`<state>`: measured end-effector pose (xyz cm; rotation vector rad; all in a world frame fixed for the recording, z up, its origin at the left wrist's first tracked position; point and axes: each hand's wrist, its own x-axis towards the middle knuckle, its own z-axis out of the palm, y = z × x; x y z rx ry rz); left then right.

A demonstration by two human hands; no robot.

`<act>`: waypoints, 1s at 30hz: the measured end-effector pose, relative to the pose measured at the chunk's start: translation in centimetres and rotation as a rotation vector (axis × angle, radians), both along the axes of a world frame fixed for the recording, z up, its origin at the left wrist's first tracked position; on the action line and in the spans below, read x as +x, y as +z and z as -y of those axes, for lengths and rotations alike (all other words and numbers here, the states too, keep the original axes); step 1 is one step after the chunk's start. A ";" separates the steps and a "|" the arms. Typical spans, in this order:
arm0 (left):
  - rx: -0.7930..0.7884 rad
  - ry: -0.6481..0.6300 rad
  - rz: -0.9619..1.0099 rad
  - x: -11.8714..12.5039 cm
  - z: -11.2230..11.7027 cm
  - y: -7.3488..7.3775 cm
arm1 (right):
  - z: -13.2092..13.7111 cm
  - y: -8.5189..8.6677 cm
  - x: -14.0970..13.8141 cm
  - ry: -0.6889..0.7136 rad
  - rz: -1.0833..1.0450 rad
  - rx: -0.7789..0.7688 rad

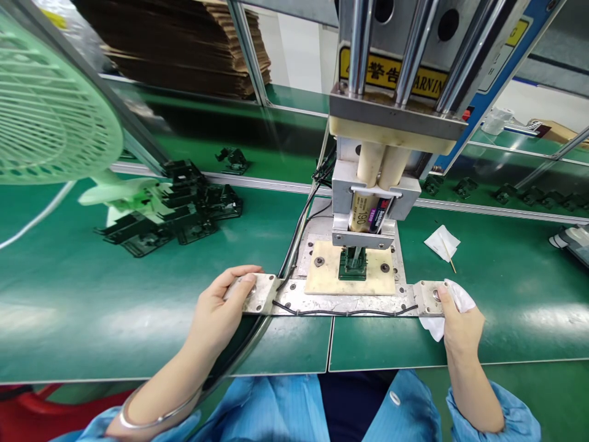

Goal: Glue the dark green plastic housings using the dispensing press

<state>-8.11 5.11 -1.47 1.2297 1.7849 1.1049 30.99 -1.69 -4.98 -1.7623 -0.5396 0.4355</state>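
My left hand (226, 302) wraps round the metal button block (263, 293) at the left end of the press's base bar, thumb on top. At the other end, my right hand (461, 324) is closed round the right button block (427, 298), its thumb on the round button. A crumpled white wipe (432, 328) is tucked between that hand and the block. Midway between them, a dark plastic part (352, 270) sits in the cream fixture plate (317, 283). The press head (363, 238) is down over it, with a metal tip reaching the part.
A green fan (55, 110) stands at left beside a pile of black plastic parts (184, 209). More black parts (506, 193) line the strip behind. A small white cloth with a stick (442, 244) lies right of the press. Cables (294, 245) run along its left side.
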 end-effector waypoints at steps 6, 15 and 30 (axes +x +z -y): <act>0.006 -0.002 0.012 0.1 0.0 0.1 | 0.1 -0.3 0.2 0.010 -0.006 -0.002; 0.016 0.000 0.013 0.1 -0.1 -0.1 | 0.2 -0.8 0.4 0.029 0.034 -0.009; 0.010 0.000 0.005 0.3 0.1 0.4 | 0.1 -0.6 0.4 0.034 0.044 0.009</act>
